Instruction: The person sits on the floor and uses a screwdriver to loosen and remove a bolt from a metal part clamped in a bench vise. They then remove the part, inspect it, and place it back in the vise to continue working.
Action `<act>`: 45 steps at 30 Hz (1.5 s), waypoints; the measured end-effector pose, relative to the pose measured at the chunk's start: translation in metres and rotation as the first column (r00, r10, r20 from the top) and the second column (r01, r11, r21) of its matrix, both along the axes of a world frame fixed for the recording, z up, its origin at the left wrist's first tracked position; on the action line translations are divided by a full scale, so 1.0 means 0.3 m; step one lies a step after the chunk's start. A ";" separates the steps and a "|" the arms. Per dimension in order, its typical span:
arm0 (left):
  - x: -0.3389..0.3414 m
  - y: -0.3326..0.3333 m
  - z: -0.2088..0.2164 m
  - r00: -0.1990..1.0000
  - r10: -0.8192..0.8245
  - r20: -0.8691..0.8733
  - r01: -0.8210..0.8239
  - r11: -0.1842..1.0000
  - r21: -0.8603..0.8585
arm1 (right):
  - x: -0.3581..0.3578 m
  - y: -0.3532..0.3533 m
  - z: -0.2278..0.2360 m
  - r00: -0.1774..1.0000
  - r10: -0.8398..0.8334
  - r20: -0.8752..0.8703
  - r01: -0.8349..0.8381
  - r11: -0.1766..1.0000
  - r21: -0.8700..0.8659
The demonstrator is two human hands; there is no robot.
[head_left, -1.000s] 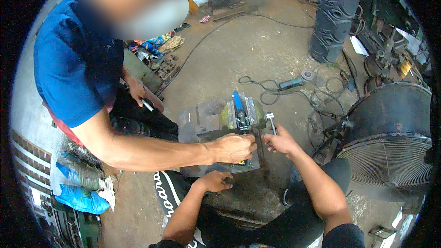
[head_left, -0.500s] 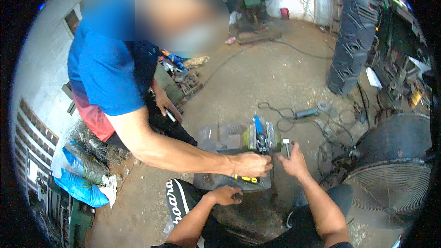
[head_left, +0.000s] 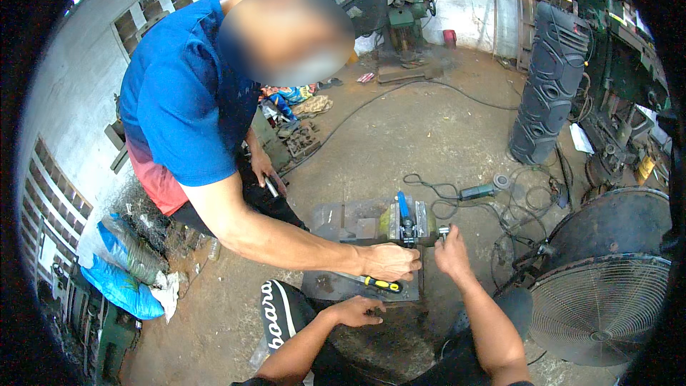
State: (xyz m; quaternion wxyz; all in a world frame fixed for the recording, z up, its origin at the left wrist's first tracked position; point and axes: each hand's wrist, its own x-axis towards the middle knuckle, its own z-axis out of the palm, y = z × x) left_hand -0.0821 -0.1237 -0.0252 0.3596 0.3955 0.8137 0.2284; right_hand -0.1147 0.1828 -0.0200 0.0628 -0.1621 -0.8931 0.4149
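Note:
Raised just right of the bench vise (head_left: pixel 389 223), my right hand (head_left: pixel 451 254) is closed around a silver metal piece with a short head (head_left: pixel 444 231); its kind is unclear. My left hand (head_left: pixel 357 311) hangs by the front edge of the metal-topped bench (head_left: pixel 329 284), empty, fingers apart. A blue-handled tool (head_left: pixel 404 207) stands at the vise jaws. In front of it, a co-worker's hand (head_left: pixel 389 261) is closed on something I cannot make out. Below that hand lies a tool with a yellow and black handle (head_left: pixel 386 285).
The co-worker (head_left: pixel 179 107) leans in from the left, the other hand holding a silver metal piece (head_left: pixel 271 186). An angle grinder (head_left: pixel 479 191) and tangled cords lie on the floor at the right. A large drum fan (head_left: pixel 600 314) and a black speaker (head_left: pixel 547 86) stand there too.
My right hand has shifted slightly, and the metal piece now points toward the vise with less of its shaft showing. My left fingers have spread a little. The co-worker's arm stays over the bench.

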 end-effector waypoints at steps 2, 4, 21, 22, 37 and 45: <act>-0.002 -0.011 -0.015 0.999 0.028 0.025 -0.027 0.999 -0.023 | 0.000 -0.001 -0.007 0.999 0.014 0.047 -0.015 0.999 0.029; 0.000 -0.013 -0.022 1.000 0.017 0.017 -0.017 1.000 -0.006 | 0.005 -0.005 -0.001 0.998 0.013 0.056 -0.017 0.996 0.086; 0.004 -0.022 0.028 0.999 0.025 -0.033 -0.028 0.997 -0.069 | -0.007 0.031 0.066 0.980 0.002 -0.198 0.032 0.986 0.164; 0.003 -0.020 0.037 0.999 0.016 -0.035 -0.019 0.997 -0.078 | -0.011 0.041 0.091 0.961 -0.048 -0.273 0.081 0.991 0.111; -0.083 -0.033 0.014 0.750 0.496 -0.438 -0.509 0.855 0.098 | 0.195 -0.262 0.231 0.934 0.071 -0.350 0.046 0.948 0.313; -0.106 -0.053 -0.059 0.688 0.411 -0.598 -0.458 0.885 0.082 | 0.179 -0.523 -0.136 0.846 0.529 0.066 -0.441 0.626 0.643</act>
